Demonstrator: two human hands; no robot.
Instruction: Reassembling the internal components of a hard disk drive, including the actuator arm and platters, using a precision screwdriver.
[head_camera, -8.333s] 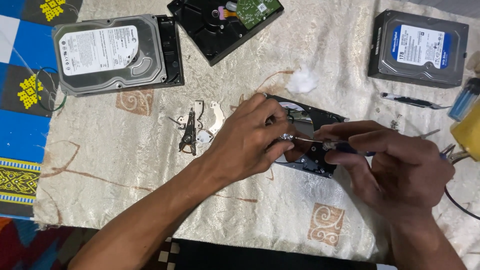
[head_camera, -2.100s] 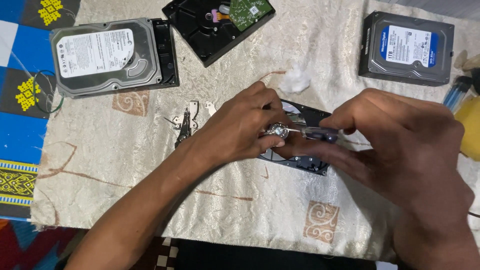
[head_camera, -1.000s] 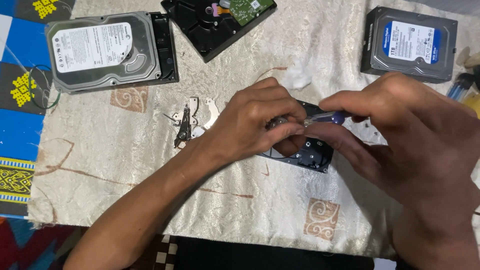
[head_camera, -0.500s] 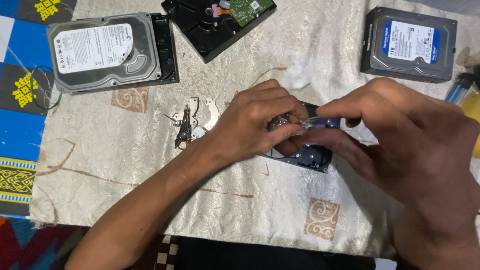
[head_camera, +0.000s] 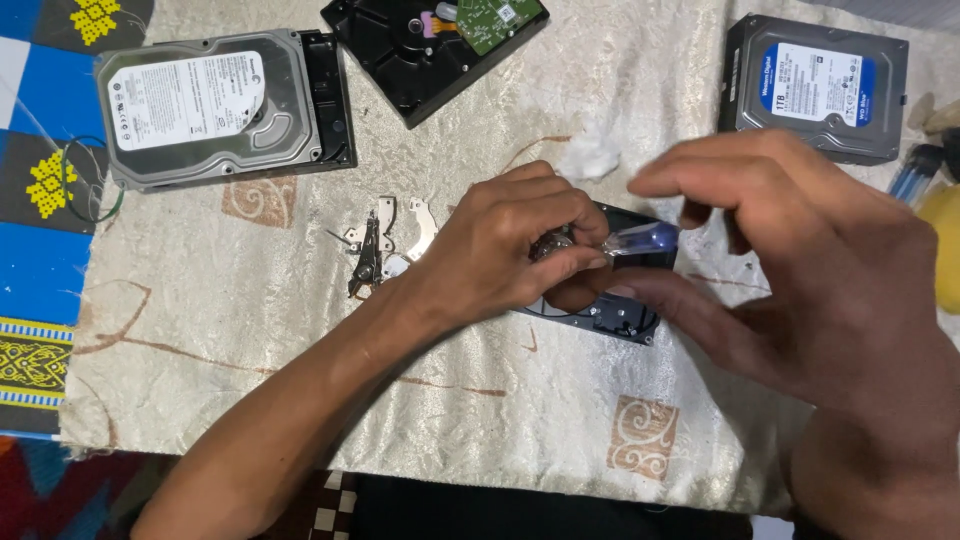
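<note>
**Right hand lets go of the screwdriver over the opened drive**

The left hand (head_camera: 510, 250) stays curled over the opened hard drive (head_camera: 610, 310), which lies on the cream cloth of the tabletop (head_camera: 250, 330), its fingertips pinching a small shiny metal part at the drive's hub. A translucent blue-handled screwdriver (head_camera: 640, 238) rests against those fingertips. Half a second ago the right hand (head_camera: 800, 270) gripped that handle; now its fingers are spread and lifted just above it, so the tool appears released, perhaps between turns. Judging by this, the fastening under the left hand is still being worked.

Loose metal brackets (head_camera: 385, 245) lie just left of the left hand. A silver-lidded drive (head_camera: 210, 105), a black upturned drive (head_camera: 430, 45) and a blue-labelled drive (head_camera: 815, 85) sit well apart along the far edge.
</note>
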